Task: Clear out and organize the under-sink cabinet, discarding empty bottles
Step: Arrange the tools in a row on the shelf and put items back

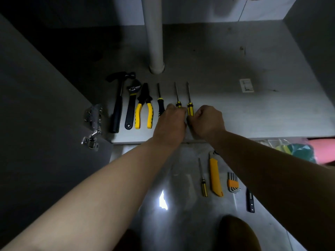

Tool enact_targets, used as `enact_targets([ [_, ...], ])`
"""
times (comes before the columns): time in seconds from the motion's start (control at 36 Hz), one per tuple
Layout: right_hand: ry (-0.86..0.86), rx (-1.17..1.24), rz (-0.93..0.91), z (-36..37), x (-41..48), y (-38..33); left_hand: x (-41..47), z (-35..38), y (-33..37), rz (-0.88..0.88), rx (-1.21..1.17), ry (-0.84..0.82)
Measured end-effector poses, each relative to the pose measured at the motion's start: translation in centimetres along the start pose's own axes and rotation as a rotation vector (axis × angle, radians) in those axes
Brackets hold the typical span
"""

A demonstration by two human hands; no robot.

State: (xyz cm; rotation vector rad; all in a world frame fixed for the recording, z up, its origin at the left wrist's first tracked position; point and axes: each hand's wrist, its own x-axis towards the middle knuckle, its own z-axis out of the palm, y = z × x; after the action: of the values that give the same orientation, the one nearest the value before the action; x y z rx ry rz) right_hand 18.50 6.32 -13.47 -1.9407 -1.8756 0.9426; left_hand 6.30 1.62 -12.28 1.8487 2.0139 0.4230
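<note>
left hand point(169, 122): my fingers wrap the middle screwdriver point(178, 104) handle | right hand point(208, 122): fingers curled by right screwdriver point(190, 109), grip unclear tbh | guess I'm squaring both for a tidy row

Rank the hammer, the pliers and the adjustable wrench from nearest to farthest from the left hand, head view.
1. The pliers, just left of the left hand.
2. The adjustable wrench, left of the pliers.
3. The hammer, leftmost in the row.

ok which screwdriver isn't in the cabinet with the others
The small yellow-handled screwdriver lying on the floor, right beside the yellow utility knife. The other three lie in the tool row inside the cabinet.
</note>
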Motion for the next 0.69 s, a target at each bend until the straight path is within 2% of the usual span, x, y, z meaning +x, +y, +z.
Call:
enact_targets([
  [0.14, 0.04, -0.034, -0.114, 0.8, -1.0, 0.5, -0.9, -0.1, -0.3, 0.041, -0.003, 0.023],
  [0.22, 0.073, -0.089, -0.25, 0.8, -1.8, 0.9, -1.6, -0.5, -1.0, 0.079, 0.065, 0.107],
  [0.31, 0.065, -0.266, -0.433, 0.4, -2.4, 1.3, -2.0, -0.9, -1.9, 0.07, 0.23, 0.213],
  [0.39, 0.068, -0.43, -0.534, 0.2, -2.5, 1.4, -2.2, -1.0, -3.0, 0.016, 0.278, 0.187],
  [0.56, 0.006, -0.547, -0.55, 0.3, -2.6, 0.5, -2.4, -0.6, -4.5, -0.009, 0.321, 0.122],
  [0.69, 0.065, -0.558, -0.557, 0.8, -2.8, -0.3, -2.4, -0.5, -4.9, -0.031, 0.334, 0.126],
])
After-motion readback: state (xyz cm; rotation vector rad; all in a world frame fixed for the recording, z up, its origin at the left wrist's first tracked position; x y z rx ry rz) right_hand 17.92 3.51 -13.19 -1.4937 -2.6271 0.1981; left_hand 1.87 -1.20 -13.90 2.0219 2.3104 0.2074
